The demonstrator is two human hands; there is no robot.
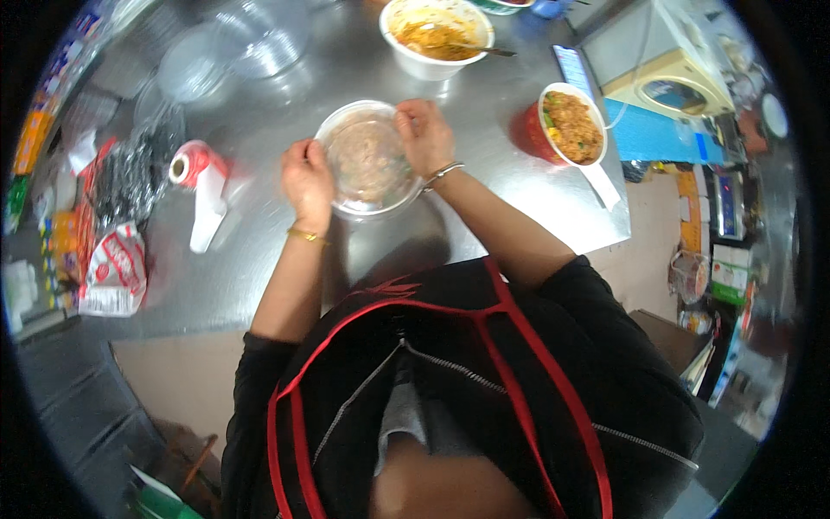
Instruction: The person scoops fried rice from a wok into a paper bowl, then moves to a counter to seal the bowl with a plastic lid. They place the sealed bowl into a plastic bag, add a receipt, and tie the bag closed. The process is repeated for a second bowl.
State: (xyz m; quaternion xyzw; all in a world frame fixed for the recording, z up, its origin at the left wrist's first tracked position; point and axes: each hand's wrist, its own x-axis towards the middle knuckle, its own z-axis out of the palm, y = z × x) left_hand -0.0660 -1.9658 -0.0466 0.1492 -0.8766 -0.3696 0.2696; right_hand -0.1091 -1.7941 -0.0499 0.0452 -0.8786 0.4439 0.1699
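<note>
A round takeaway bowl of food under a clear plastic lid (369,156) stands on the steel table in front of me. My left hand (308,178) grips its left rim, thumb on the lid's edge. At the upper right rim my right hand (425,136) presses with bent fingers. To the right, a red paper bowl of fried rice (570,126) stands uncovered. A white bowl with orange-yellow food (436,40) and a utensil in it lies beyond my hands.
Stacked clear lids (259,39) stand at the back left. A red-and-white roll (198,165), a white plastic spoon (209,211) and a printed packet (117,272) lie left. A phone (572,68) and a cream-coloured appliance (674,91) are at the right.
</note>
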